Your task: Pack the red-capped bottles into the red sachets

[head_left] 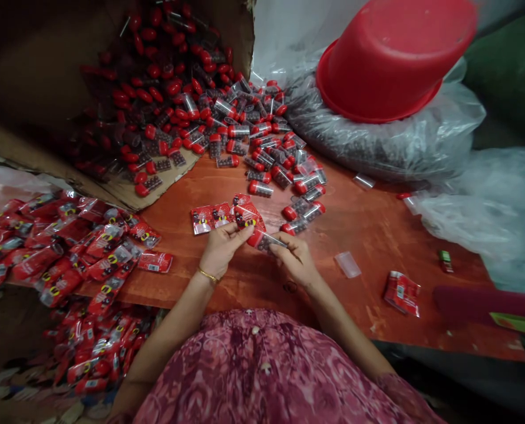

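Between my hands is a clear tube of small dark balls, tilted, its red end toward the left. My right hand grips the clear end with thumb and fingers. At the red end, my left hand pinches a red printed wrapper between thumb and finger. Whether the red end is inside the wrapper or only against it, I cannot tell. Just beyond my left hand, more red printed wrappers lie flat on the orange-red table.
A cardboard box on its side spills many red-capped tubes onto the table. Filled red packets are heaped at left, some below the edge. Right are a red tub on a plastic bag, a loose clear sleeve and a packet.
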Demonstrator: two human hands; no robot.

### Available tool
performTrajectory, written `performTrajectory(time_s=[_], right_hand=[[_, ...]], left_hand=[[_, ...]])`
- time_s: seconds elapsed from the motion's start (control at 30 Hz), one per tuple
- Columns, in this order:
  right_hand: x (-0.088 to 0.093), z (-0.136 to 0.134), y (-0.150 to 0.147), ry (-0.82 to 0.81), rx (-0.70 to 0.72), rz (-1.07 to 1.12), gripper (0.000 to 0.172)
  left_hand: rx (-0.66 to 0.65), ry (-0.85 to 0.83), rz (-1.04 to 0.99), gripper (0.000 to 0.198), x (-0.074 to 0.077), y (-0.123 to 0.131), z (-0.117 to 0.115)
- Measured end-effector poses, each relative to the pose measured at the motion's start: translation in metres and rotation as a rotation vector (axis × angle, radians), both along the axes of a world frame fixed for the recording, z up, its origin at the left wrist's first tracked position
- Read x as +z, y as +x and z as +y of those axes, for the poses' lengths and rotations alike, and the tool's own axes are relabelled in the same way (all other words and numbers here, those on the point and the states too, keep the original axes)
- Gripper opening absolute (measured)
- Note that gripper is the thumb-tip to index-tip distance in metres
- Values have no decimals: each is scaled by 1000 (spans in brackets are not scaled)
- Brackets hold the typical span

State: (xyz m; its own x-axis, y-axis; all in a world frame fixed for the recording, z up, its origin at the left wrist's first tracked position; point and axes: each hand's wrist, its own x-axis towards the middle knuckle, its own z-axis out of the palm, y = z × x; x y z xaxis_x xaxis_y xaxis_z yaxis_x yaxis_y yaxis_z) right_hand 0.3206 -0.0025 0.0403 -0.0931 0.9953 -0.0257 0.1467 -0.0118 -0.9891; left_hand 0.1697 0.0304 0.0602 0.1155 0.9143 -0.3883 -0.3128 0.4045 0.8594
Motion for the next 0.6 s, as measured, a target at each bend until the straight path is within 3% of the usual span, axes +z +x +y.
performTrajectory(time_s=[0.27,0.47,0.6], right_hand=[[-16,-1,-14,-100,-134,194,29],[-17,6,-23,-122,-46,326,33],[-17,7,-27,-127,-17,343,33]], left_hand=[[163,-6,-77,31,-15,13,-4],[87,-60,-189,33,-15,17,-6],[126,-18,-198,31,-14,15,-1]])
